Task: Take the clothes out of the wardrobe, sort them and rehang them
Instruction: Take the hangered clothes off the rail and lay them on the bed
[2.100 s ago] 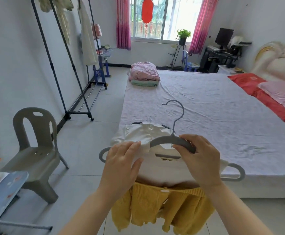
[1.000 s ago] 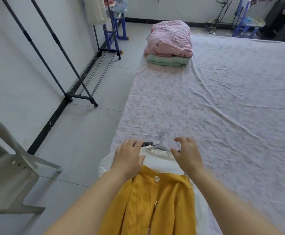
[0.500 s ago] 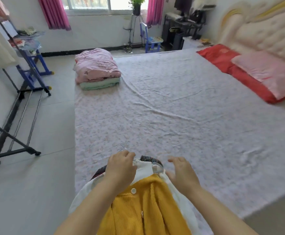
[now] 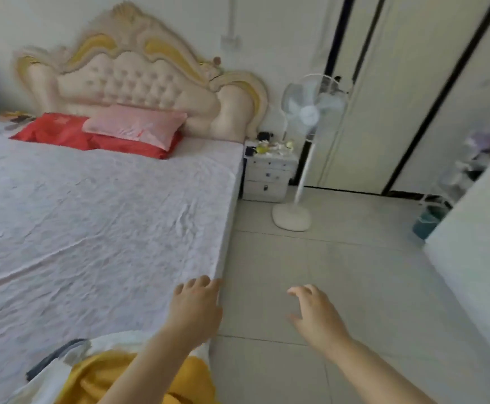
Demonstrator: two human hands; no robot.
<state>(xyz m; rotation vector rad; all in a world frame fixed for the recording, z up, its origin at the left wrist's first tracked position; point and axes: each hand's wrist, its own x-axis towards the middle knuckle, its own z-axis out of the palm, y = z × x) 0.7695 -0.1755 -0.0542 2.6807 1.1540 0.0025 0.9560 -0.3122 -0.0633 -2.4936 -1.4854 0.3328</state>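
Bottom edge crops yellow garment (image 4: 92,380); blurred

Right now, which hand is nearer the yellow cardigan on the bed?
Left. The left hand is at the bed edge just beyond the yellow cardigan; the right hand is out over the floor, clear of the bed.

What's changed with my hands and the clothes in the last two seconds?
The hanger with its clothes went down onto the bed; the yellow cardigan now lies on top at the near edge. The left hand and right hand let go and are open and empty, as the view swung right. The pink pillow is unmoved.
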